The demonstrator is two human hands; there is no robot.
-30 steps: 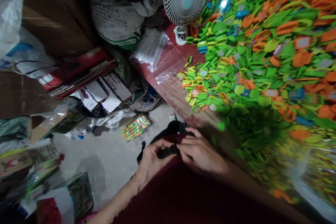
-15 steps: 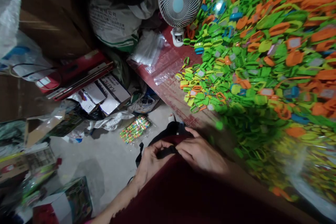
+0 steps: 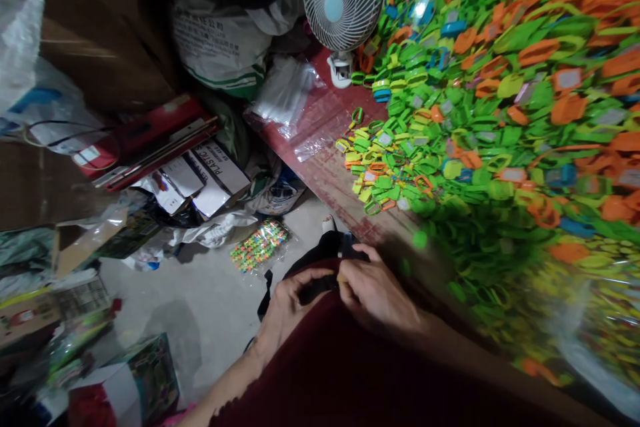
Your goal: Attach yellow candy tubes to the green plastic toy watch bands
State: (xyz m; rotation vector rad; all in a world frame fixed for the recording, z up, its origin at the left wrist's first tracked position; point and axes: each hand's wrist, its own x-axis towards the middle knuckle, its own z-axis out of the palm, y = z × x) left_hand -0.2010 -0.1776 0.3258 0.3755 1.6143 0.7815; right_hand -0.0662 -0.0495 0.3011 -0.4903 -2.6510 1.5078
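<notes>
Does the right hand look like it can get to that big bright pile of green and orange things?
Probably yes. The right hand is close to the pile, and nothing seems to stand between them. It looks busy beside a dark thing, though.

Am viewing fan (image 3: 344, 3) standing on tabletop (image 3: 327, 177). Plastic bags (image 3: 284, 92) are lying left of fan; pile of plastic pieces (image 3: 500, 100) is lying right. Packet (image 3: 260, 245) is lying on floor (image 3: 220, 307), left of tabletop.
</notes>
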